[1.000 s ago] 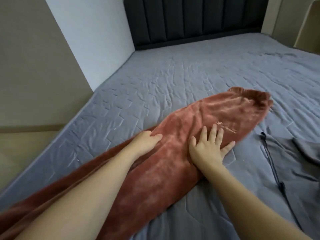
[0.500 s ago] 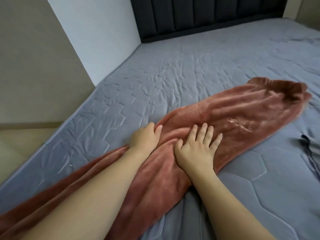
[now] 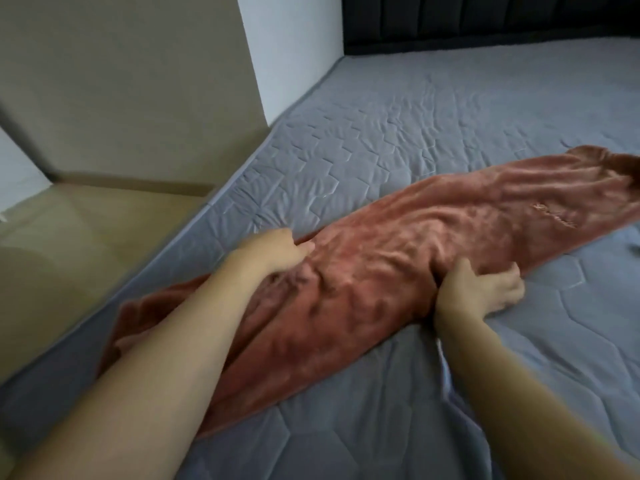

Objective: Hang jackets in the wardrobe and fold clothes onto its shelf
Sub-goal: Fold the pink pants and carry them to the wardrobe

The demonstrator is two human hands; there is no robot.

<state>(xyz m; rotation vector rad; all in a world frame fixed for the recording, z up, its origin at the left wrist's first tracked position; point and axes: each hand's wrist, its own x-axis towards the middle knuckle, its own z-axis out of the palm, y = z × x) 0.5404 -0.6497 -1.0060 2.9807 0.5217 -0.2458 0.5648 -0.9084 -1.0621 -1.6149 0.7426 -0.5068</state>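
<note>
Rust-red velvet trousers [image 3: 398, 271] lie stretched diagonally across the grey quilted bed [image 3: 433, 133], waistband at the far right, legs trailing toward the bed's left edge. Small embroidered script shows near the waistband. My left hand [image 3: 277, 252] sits at the trousers' far edge with its fingers curled into the cloth. At the near edge, my right hand [image 3: 485, 291] has its thumb pressed on top and its fingers curled beside the hem, bunching a fold there. Both forearms reach in from the bottom of the view.
A dark padded headboard [image 3: 485, 22] closes the bed's far end, beside a white wall [image 3: 291, 46]. Beige floor [image 3: 86, 237] lies past the bed's left edge. A dark scrap of another garment [image 3: 635, 249] shows at the right border.
My right hand has slid from lying flat on top of the trousers to their near edge and curled there. My left hand stays at the far edge. The view has swung left.
</note>
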